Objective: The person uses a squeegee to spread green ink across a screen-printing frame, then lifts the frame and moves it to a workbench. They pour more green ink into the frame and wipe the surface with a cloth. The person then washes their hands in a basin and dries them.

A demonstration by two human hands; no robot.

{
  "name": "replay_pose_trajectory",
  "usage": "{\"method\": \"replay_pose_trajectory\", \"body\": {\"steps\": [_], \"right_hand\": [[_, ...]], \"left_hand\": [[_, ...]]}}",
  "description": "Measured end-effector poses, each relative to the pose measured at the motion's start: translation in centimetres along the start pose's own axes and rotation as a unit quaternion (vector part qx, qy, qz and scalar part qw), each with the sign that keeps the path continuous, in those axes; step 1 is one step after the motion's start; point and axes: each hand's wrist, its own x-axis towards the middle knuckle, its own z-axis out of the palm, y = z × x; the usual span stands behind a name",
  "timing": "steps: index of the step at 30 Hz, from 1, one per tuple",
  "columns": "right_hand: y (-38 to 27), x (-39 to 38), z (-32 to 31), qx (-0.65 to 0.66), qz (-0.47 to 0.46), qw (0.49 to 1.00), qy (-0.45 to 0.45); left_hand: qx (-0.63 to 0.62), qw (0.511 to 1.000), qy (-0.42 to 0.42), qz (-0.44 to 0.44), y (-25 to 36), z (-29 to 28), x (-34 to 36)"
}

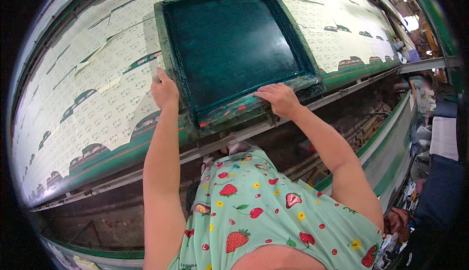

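Here's the frame (234,108), boxy and worn, its dark green mesh (229,50) glistening, red streaks along the near bar, over pale patterned cloth (117,79)

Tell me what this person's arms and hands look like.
The left hand and right hand are gloveless. The forearms are sleeveless, with no watch or bracelet showing. The pale green top is printed with strawberries, cherries and yellow flowers.

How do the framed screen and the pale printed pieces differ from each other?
The framed screen is dark green and glossy; the pale printed pieces are cream with a repeated pattern. The screen is one rectangular panel, while the pieces are several, spread on both sides. Both are over the green table.
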Motion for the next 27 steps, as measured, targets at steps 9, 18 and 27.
{"method": "replay_pose_trajectory", "body": {"steps": [9, 18, 27], "right_hand": [[7.9, 10.9, 3.3, -0.056, -0.032, 0.996, 0.067], [18.6, 28.6, 5.4, -0.085, -0.025, 0.994, 0.068], [26.8, 40.6, 6.6, -0.128, -0.014, 0.990, 0.059]], "left_hand": [[-0.024, 0.999, 0.002, 0.036, 0.0, 0.6, 1.0], [-0.056, 0.995, 0.077, 0.040, -1.9, 1.6, 0.9], [-0.048, 0.994, 0.098, -0.002, -0.3, 1.5, 0.4]]}}
